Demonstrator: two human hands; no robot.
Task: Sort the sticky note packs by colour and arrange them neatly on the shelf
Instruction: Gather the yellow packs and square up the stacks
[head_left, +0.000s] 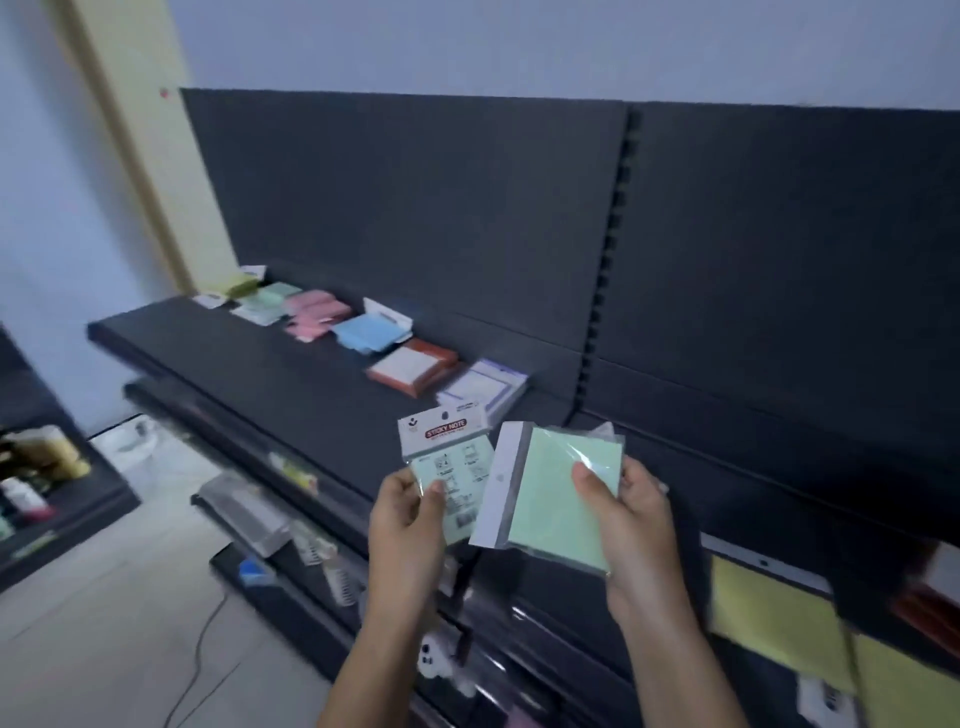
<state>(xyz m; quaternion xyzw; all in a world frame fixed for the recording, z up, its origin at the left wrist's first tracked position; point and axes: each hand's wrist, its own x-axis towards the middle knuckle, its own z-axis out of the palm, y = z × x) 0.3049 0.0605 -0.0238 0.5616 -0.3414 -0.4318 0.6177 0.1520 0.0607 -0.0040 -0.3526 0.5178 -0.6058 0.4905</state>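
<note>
Fingers (434, 491) of left hand (410, 514): curled, thumb pinching a labelled green sticky note pack (447, 457). Right hand (631, 519): grips a second pale green pack (545, 493); both are held clear of the shelf (249, 374). Step, as judged: colour-matching; the next move calls for a leftward carry to the green pile (267, 301), edges squared.

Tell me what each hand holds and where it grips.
The left hand pinches a labelled green pack by its lower half. The right hand grips a plain green pack by its right edge, thumb on front.
</note>
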